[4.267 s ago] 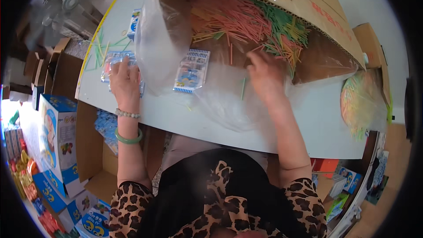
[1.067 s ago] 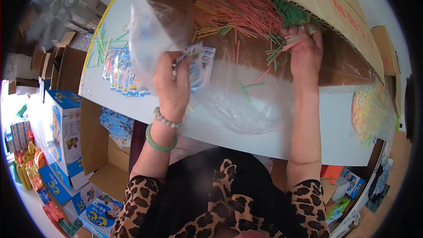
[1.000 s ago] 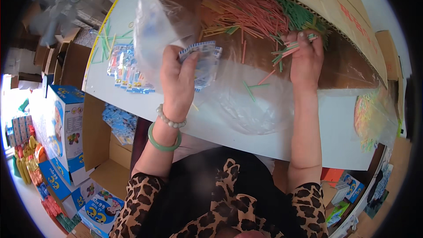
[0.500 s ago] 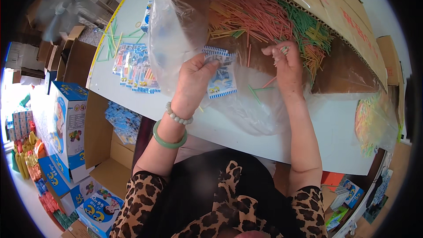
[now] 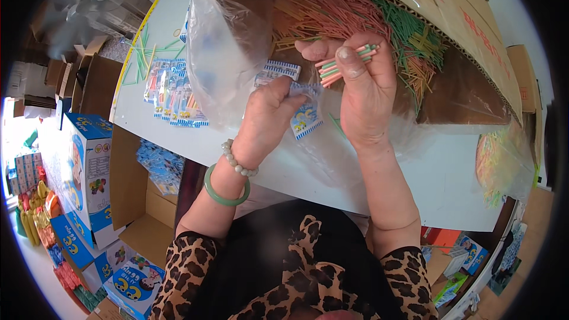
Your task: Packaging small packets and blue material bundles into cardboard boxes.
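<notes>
My left hand (image 5: 265, 117) pinches a small blue-and-white plastic packet (image 5: 306, 122) between thumb and fingers; the packet hangs slightly tilted. Close beside it, my right hand (image 5: 368, 106) is closed round a small bundle of short thin sticks (image 5: 348, 65), pink, green and whitish, their ends pointing toward the packet. Another blue-and-white packet (image 5: 278, 72) lies just beyond my left hand. Behind both hands, a tipped cardboard carton (image 5: 480, 77) opens toward me, holding a heap of loose pink, green and yellow sticks (image 5: 338, 6).
Clear plastic sheeting (image 5: 222, 92) spreads from the carton over the white table (image 5: 284, 169). Filled packets (image 5: 176, 96) are piled at the left, near loose green sticks (image 5: 141, 62). Below stands an open box with packets (image 5: 159, 163). A bag of sticks (image 5: 501, 163) sits at the right.
My right hand has moved back from the heap toward the packet, turning so the stick bundle shows clearly. My left hand has tilted its packet; another packet now shows separately behind it.
</notes>
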Demonstrator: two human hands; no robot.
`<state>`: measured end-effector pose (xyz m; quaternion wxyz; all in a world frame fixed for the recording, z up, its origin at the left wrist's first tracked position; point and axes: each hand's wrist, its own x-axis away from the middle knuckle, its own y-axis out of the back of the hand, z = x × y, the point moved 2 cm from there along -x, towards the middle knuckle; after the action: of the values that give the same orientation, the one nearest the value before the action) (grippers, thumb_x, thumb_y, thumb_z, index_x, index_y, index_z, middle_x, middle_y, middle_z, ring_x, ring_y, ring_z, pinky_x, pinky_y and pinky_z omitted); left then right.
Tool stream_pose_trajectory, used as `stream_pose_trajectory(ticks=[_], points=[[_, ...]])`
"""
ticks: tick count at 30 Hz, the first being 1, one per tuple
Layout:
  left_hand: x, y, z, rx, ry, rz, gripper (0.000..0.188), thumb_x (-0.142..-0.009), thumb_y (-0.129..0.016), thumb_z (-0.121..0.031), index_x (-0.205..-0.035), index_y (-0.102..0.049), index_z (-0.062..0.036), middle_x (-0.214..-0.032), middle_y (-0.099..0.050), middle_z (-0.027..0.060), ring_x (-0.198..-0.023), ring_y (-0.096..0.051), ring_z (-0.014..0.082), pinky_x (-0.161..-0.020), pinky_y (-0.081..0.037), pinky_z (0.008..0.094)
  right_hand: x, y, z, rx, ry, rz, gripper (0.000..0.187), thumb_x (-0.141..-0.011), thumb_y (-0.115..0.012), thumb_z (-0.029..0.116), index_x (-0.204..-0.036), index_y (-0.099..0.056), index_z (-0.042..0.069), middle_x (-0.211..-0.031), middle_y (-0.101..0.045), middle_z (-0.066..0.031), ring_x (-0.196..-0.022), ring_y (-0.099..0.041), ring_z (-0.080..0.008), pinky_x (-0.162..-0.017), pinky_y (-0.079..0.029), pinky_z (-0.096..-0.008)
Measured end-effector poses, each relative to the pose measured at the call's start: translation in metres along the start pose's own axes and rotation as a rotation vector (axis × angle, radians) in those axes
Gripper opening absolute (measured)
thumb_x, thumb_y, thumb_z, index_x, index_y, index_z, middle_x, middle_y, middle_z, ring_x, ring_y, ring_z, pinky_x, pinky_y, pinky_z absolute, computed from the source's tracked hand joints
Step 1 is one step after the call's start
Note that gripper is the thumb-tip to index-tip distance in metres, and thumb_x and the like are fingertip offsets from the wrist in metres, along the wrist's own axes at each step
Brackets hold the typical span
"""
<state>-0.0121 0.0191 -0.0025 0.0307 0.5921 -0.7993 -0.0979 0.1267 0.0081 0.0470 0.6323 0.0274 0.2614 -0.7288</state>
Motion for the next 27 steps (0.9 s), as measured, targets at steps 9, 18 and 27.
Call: stream_pose_trajectory(ticks=[9, 18, 27], points=[[0.001, 0.007, -0.010, 0.141, 0.333, 0.102, 0.012, -0.077, -0.069, -0.006, -0.075, -0.058, -0.0023, -0.066, -0.059, 0.0003, -0.049, -0.049, 0.0019, -0.037, -0.038, 0.0165, 0.006, -0.008, -0.008, 0.050, 0.130, 0.062, 0.013, -0.093, -0.048, 0.008, -0.098, -0.039, 0.002, -0.087, -0.062, -0.0180, -0.088, -0.062, -0.0262, -0.091, -0.046, -0.0464], [0.002, 0.006, -0.005, 0.353, 0.335, 0.228, 0.010, -0.078, -0.069, -0.005, -0.078, -0.061, -0.0003, -0.069, -0.061, 0.0019, -0.054, -0.055, 0.0049, -0.041, -0.045, 0.0178, 0.021, 0.005, -0.010, 0.135, 0.032, 0.065, 0.016, -0.093, -0.049, 0.014, -0.098, -0.038, 0.003, -0.088, -0.064, -0.0194, -0.091, -0.062, -0.0317, -0.091, -0.045, -0.0469], [0.004, 0.003, -0.009, 0.271, 0.326, 0.270, 0.008, -0.078, -0.067, -0.005, -0.077, -0.062, 0.0009, -0.068, -0.060, 0.0014, -0.055, -0.055, 0.0053, -0.042, -0.046, 0.0181, 0.020, 0.001, -0.003, 0.225, 0.102, 0.062, 0.016, -0.093, -0.049, 0.014, -0.098, -0.038, 0.004, -0.090, -0.064, -0.0207, -0.092, -0.062, -0.0332, -0.093, -0.042, -0.0476]])
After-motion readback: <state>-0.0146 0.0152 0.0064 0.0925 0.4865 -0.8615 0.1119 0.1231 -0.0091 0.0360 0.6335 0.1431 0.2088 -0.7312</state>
